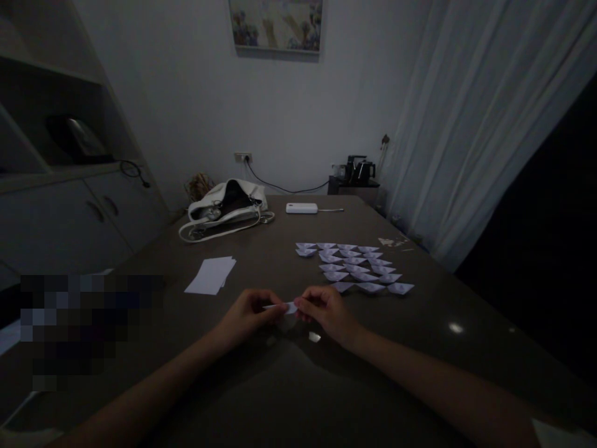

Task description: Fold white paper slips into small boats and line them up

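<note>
- We see our left hand [249, 315] and our right hand [326, 309] meeting just below the middle of the frame, both pinching one small folded piece of white paper [282, 307] between them.
- Our left hand grasps the left end of that paper with fingertips closed on it; our right hand grasps the right end the same way, fingers curled in.
- The paper hangs just above the dark table [420, 348], and a faint pale reflection of it shows on the glossy top right under our hands.
- To the upper right of our right hand, near it, we see rows of small folded paper boats [354, 266] lying on the table, set close together.
- To the upper left of our left hand, apart from it, lies a small stack of flat white sheets [211, 275].
- Farther up, left of centre, a white handbag [224, 208] rests on the table with its strap trailing in front.
- Just right of the bag, near the table's far edge, lies a small white box-shaped device [301, 208] with a cord.
- At the right of the frame hangs a white curtain [476, 124]; at the top centre a picture [276, 25] hangs on the wall.
</note>
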The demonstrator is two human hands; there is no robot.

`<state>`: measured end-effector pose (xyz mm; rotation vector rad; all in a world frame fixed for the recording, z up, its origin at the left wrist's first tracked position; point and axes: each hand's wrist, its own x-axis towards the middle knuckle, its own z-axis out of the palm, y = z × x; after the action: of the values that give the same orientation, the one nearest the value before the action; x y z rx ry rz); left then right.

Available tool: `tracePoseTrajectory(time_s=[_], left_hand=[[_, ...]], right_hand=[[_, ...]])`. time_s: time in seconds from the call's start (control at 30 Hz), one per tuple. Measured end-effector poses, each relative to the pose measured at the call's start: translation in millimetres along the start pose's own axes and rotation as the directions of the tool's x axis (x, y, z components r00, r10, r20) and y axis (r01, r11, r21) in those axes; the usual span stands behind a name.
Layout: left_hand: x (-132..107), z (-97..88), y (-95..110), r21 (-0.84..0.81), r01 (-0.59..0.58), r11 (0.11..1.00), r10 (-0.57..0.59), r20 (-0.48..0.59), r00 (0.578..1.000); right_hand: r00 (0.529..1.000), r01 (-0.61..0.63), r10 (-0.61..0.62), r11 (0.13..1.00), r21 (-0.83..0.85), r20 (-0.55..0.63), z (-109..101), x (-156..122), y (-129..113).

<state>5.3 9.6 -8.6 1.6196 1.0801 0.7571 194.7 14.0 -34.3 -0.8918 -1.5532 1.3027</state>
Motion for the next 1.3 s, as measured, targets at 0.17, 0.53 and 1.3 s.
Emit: tracePoseTrajectory(time_s=[0.17, 0.53, 1.3], left_hand=[[-2, -1.5, 5, -0.013, -0.005, 1.000, 0.004, -0.008, 1.000], [-4, -1.2, 5, -0.092, 0.000, 0.996, -0.004, -0.041, 0.999], [-1, -3.9, -3, 0.173, -0.065, 0.983, 0.061, 0.031, 0.998]], right_hand=[[1.000, -0.007, 0.007, 1.000, -0.019, 0.006, 2, -2, -6], [0.989, -0.041, 0.050, 0.997, -0.066, 0.141, 0, -4, 2], [0.996, 0.009, 0.006, 0.985, -0.171, 0.090, -4, -2, 4]])
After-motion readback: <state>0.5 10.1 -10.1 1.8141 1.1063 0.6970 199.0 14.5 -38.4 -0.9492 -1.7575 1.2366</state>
